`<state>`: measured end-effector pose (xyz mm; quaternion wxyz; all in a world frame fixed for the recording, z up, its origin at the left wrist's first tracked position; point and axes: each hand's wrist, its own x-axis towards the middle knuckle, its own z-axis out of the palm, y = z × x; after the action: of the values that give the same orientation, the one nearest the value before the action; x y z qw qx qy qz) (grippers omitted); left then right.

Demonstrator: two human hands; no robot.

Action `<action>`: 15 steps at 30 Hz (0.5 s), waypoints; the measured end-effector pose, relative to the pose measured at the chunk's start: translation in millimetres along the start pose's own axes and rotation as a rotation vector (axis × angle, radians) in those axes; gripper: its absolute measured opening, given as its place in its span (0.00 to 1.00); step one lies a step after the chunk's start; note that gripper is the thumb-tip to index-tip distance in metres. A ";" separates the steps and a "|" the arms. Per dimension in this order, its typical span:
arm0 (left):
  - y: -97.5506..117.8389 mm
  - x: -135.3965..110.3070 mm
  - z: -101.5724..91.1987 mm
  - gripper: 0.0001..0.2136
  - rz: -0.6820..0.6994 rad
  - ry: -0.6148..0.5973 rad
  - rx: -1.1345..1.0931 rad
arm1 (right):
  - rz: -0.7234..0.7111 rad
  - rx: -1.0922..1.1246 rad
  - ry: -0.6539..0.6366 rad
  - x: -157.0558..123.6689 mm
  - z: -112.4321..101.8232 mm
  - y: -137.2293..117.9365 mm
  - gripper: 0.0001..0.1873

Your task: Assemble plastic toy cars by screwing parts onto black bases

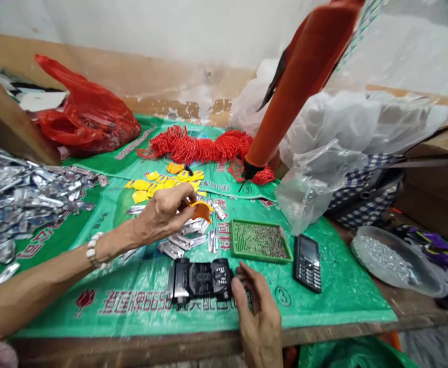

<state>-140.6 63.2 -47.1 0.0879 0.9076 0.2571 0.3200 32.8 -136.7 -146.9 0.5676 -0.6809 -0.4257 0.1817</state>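
A small curved piece of orange-yellow plastic (202, 210) is pinched between the thumb and fingers of my left hand (170, 207), raised above a scatter of shiny silver plastic parts (187, 240). Below it, a black toy car chassis (203, 280) with wheels lies on the green sheet. My right hand (260, 312) rests at the chassis's right end, fingers apart, the thumb tip at or against its edge. Behind my left hand is a loose pile of yellow plastic pieces (162, 183). A green tray (260, 255) of tiny metal screws sits beyond my right hand.
An orange power screwdriver (304, 82) hangs over the table, its tip pointing down. A black keypad phone (307, 263) lies right of the tray. Silver parts (28, 194) are heaped left; red netting (204, 145) and a red bag (89, 115) lie behind. A bowl (393, 260) stands right.
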 end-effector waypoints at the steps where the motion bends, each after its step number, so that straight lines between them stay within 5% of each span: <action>1: 8.7 -6.4 -2.9 0.02 0.049 0.005 -0.031 | 0.025 0.011 -0.003 1.1 -2.2 -2.0 0.22; 10: 54.5 -40.3 -4.7 0.03 0.278 0.071 -0.254 | 0.131 0.134 0.116 -6.3 -12.7 -24.6 0.20; 15: 83.3 -54.4 3.2 0.12 0.420 -0.009 -0.246 | 0.399 0.422 -0.080 -9.9 -7.3 -51.6 0.24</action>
<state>-140.5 -36.2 -51.7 0.1306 0.9249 0.0214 0.3564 13.2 -149.3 -99.2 0.6325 -0.6103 -0.2582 0.4011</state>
